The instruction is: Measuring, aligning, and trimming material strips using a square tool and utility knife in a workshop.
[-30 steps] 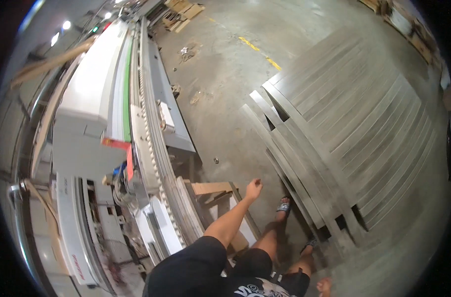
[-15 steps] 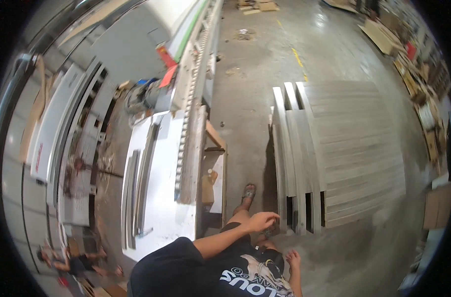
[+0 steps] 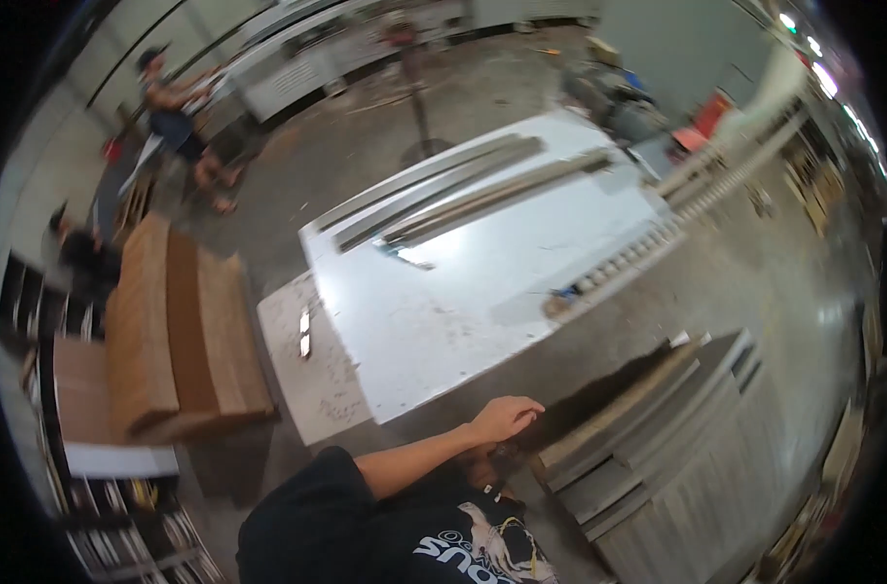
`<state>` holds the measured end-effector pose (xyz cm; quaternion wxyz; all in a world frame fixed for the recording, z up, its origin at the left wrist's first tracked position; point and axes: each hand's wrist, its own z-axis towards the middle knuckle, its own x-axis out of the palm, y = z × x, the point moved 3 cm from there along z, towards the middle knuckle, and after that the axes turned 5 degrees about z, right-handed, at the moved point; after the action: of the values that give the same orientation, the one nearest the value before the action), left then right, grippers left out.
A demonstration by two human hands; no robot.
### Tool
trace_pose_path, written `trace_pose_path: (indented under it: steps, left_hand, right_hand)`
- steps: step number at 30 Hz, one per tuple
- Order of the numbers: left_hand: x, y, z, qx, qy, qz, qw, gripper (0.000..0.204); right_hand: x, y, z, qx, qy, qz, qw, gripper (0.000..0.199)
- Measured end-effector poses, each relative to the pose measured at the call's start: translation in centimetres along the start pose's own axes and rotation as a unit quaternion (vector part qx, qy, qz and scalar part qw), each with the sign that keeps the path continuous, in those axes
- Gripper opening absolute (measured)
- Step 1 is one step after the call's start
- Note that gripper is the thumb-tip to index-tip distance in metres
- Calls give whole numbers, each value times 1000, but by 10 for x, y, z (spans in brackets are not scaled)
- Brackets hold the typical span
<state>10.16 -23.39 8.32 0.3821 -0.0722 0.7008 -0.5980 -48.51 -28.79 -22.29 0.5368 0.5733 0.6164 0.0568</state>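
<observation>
White-topped table (image 3: 502, 287) and a stack of grey boards (image 3: 677, 501), an empty left hand between them.
The table fills the middle; the board stack stands at lower right, just beyond the left hand; a stack of brown panels (image 3: 192, 336) sits at far left; long grey strips (image 3: 482, 200) lie along the table's far side. The boards look already piled, and no handling seems under way; what is left cannot be told. The left hand's (image 3: 504, 419) fingers are loosely bent, gripping nothing visible; the right hand is out of view.
</observation>
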Motion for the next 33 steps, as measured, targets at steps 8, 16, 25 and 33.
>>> trace_pose_path:
  steps: [8, 16, 25, 33]
  left_hand:
    - [-111, 61, -254, -197, -213, 15, 957, 23]
    - [-201, 88, -530, -308, -430, -34, 848, 21]
    - [-263, 45, -780, -388, -685, 20, 616, 23]
    - [-313, 79, -759, -441, -621, -49, 646, 22]
  right_hand:
    - [-87, 255, 150, -96, -16, -67, 993, 19]
    - [82, 597, 173, -371, -1, -110, 922, 53]
    - [250, 630, 225, -228, -118, -228, 939, 76]
    - [247, 649, 196, -199, -169, -328, 908, 77]
